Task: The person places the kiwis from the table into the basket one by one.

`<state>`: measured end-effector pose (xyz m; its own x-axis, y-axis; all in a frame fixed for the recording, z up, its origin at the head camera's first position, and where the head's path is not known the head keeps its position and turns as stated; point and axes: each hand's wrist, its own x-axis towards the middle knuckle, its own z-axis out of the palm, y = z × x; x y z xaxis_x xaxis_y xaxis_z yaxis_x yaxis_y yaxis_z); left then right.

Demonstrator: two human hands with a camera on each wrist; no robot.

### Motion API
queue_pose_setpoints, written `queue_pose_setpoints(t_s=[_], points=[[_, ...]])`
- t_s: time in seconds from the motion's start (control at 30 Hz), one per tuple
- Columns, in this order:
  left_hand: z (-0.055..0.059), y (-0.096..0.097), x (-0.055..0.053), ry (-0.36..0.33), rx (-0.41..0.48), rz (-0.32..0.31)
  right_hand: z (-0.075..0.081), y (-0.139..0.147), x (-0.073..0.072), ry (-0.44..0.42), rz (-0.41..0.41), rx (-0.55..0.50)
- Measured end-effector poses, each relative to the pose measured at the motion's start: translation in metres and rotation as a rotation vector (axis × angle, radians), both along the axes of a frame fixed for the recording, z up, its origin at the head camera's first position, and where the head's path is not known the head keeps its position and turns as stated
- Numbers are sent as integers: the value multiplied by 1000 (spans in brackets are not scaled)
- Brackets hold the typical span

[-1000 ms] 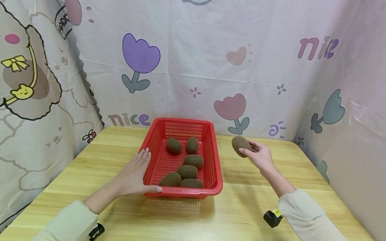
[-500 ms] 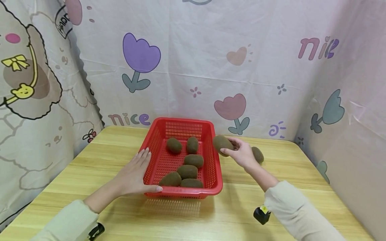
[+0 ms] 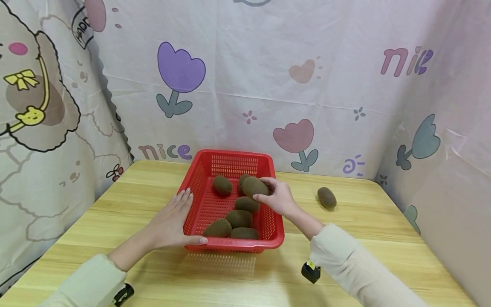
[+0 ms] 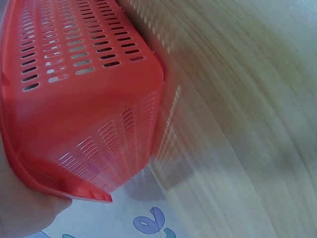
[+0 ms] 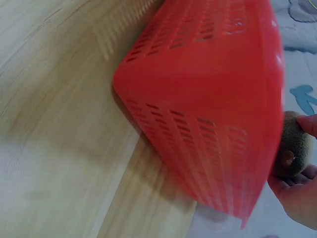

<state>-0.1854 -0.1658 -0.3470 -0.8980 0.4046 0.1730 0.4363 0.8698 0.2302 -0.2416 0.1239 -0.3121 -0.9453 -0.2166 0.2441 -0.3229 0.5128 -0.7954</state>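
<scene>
A fuzzy brown kiwi (image 3: 255, 188) is gripped between the thumb and fingers of my right hand (image 3: 281, 198), over the right side of a red plastic basket (image 3: 273, 244). In the right wrist view the held kiwi (image 5: 293, 146) shows beyond the basket's rim. Several more kiwis lie inside the basket, among them one at the back left (image 3: 222, 185) and one at the front (image 3: 217, 228). My left hand (image 3: 168, 221) rests on the basket's near left corner, fingers straight along the left rim and thumb on the front rim.
One loose kiwi (image 3: 327, 198) lies on the wooden table (image 3: 364, 256) to the right of the basket. Behind the table hangs a printed cloth (image 3: 238, 85), with more cloth at both sides. Each sleeve has a small black wrist camera under it.
My right hand has carried its kiwi leftward from above the table to over the basket. The loose kiwi on the right has come into view. My left hand has stayed in place.
</scene>
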Motion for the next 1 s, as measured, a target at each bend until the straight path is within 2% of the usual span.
queue_pose_setpoints(t_s=[0.23, 0.33, 0.67, 0.77, 1.0], points=[[1, 1, 0, 1, -2, 2, -10, -23, 0, 51, 79, 124], [1, 1, 0, 1, -2, 3, -14, -33, 1, 35, 127, 170], [1, 1, 1, -5, 4, 3, -27, -53, -1, 63, 262, 244], [1, 1, 1, -8, 3, 3, -27, -52, -2, 62, 261, 244], [1, 0, 1, -3, -7, -1, -21, -37, -4, 57, 151, 118]])
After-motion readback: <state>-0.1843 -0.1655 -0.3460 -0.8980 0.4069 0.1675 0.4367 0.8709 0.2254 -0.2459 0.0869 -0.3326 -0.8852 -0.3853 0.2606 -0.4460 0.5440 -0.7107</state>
